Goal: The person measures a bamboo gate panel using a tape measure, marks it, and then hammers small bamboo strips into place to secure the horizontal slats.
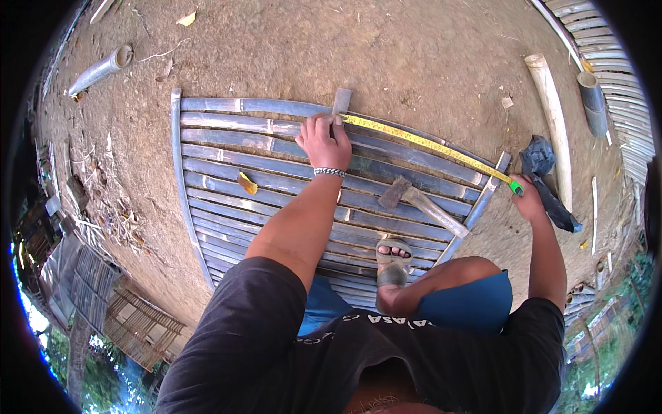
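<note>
A yellow tape measure blade (pixel 427 143) stretches along the far edge of a bamboo slat panel (pixel 255 164). My left hand (pixel 324 143) pinches the blade's end beside a short upright bamboo strip (pixel 342 101) at the panel's far edge. At the panel's right end, my right hand (pixel 529 200) grips the green tape measure case (pixel 516 187), its fingers partly hidden. The blade looks fairly straight between both hands. Between my arms, a hatchet (pixel 429 207) with a wooden handle lies on the slats, its handle reaching the right crosspiece (pixel 483 196).
My sandaled foot (pixel 393 261) rests on the slats. A yellow-brown leaf (pixel 247 183) lies on the panel's left part. Right of the panel are a black plastic bag (pixel 539 157), a pale bamboo pole (pixel 554 127) and a bamboo tube (pixel 592 103). Another bamboo piece (pixel 102 70) lies far left.
</note>
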{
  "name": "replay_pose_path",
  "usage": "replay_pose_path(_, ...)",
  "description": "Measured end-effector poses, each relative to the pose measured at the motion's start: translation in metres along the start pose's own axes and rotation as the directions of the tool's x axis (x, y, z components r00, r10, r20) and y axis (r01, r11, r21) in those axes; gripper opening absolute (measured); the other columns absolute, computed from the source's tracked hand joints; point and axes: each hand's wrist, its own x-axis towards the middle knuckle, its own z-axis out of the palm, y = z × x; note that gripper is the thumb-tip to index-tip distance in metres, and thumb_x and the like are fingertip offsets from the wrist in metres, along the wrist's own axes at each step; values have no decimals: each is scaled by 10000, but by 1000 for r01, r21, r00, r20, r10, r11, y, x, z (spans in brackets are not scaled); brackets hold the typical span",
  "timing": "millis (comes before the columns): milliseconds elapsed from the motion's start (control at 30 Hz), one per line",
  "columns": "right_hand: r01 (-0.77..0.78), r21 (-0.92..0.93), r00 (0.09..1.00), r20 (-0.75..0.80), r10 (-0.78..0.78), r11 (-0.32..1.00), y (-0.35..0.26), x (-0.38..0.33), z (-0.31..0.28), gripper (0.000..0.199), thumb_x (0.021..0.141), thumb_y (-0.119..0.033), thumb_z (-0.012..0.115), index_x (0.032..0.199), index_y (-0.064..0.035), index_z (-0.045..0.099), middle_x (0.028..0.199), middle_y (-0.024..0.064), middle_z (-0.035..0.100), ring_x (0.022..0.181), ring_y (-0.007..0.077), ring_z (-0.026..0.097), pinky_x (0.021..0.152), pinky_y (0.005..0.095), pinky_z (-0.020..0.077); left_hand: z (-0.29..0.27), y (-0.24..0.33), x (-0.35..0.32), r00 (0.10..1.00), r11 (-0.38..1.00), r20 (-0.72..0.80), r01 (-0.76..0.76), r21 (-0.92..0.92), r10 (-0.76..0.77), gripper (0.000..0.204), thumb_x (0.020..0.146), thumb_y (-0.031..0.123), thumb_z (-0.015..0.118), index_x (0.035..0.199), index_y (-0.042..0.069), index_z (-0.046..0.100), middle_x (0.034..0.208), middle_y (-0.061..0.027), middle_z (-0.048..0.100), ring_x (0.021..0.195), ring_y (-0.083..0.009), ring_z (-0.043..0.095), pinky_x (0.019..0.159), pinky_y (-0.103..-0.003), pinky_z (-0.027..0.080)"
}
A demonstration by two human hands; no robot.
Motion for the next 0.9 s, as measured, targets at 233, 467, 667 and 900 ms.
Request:
replay_pose_path(233, -15, 7, 1000, -22, 15, 1000, 1, -3, 3, 558, 787, 55, 615, 1331, -64, 598, 1266, 195, 589, 1221, 365, 558, 1058, 387, 433, 2, -1, 0, 1000, 1000, 18, 6, 11, -6, 90, 897, 158, 675, 954, 154, 606, 1068, -42, 648, 999, -284, 580, 864, -468, 344)
replay_pose_path(467, 63, 12, 997, -35, -63, 998, 2, -3, 2, 551, 791, 51, 630, 1328, -66, 597, 1256, 203, 593, 1226, 380, 558, 1049, 395, 439, -2, -1, 1, 999, 1000, 45, 6, 28, -7, 84, 912, 158, 645, 979, 121, 609, 1083, -58, 650, 1021, -298, 580, 876, -473, 353)
replay_pose_path(667, 46, -57, 998, -40, -49, 997, 20, -7, 9, 598, 789, 30, 636, 1370, -98, 578, 1345, 209, 581, 1317, 378, 511, 1122, 414, 397, 4, -6, 2, 997, 997, 57, -55, 56, 52, 142, 861, 145, 663, 993, 130, 612, 1084, -71, 642, 1032, -306, 583, 871, -490, 363)
replay_pose_path(900, -69, -30, 998, -12, 68, 997, -18, 0, -5, 508, 830, 25, 587, 1314, -126, 616, 1327, 186, 600, 1269, 369, 551, 1083, 419, 438, 8, -8, 1, 993, 992, -20, -111, 66, 113, 100, 920, 192, 649, 918, 95, 626, 968, -86, 650, 934, -332, 608, 790, -507, 418)
